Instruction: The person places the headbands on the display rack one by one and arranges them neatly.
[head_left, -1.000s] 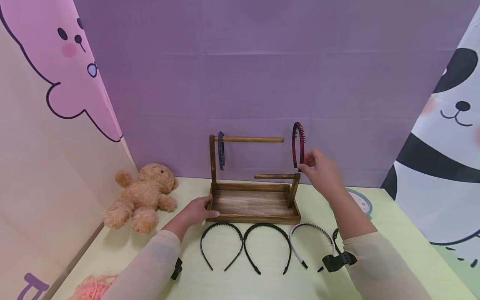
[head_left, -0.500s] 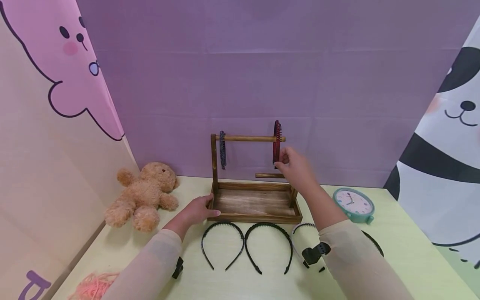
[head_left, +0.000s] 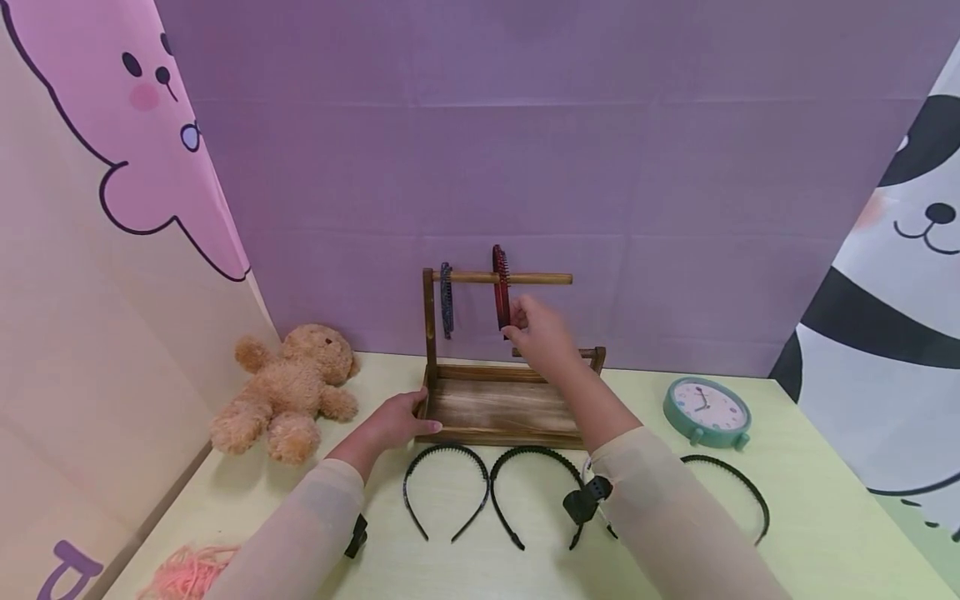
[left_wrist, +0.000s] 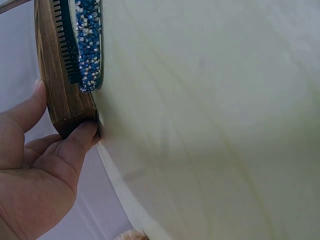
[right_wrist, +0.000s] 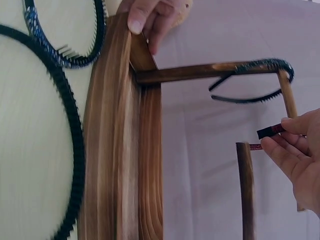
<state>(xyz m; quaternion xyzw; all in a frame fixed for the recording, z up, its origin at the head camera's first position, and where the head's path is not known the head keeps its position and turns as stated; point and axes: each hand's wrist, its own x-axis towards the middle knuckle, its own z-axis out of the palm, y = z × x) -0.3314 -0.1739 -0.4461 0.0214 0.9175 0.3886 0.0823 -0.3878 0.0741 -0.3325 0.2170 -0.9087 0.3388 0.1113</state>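
My right hand [head_left: 542,333] pinches the lower end of a red toothed headband [head_left: 501,279], its arch over the upper bar [head_left: 536,279] of a wooden headband stand [head_left: 495,437]. In the right wrist view, thumb and fingers hold the headband's black tip [right_wrist: 270,131]. My left hand [head_left: 397,419] grips the left end of the stand's tray, thumb at the front rim; the left wrist view shows its fingers round the corner. A blue-grey headband [head_left: 447,302] hangs near the upper bar's left post. The lower bar [head_left: 585,353] is partly hidden behind my right hand.
Several headbands lie in a row before the stand: a blue glittery one [left_wrist: 90,50], a black one [head_left: 536,451], a white one mostly behind my right sleeve, and another black one [head_left: 738,477]. A teddy bear [head_left: 292,387], pink yarn [head_left: 191,573] and green clock [head_left: 707,408] lie around.
My right hand has carried the red headband leftward, from beside the stand onto the upper bar and along it to about its middle. My left hand has stayed on the tray.
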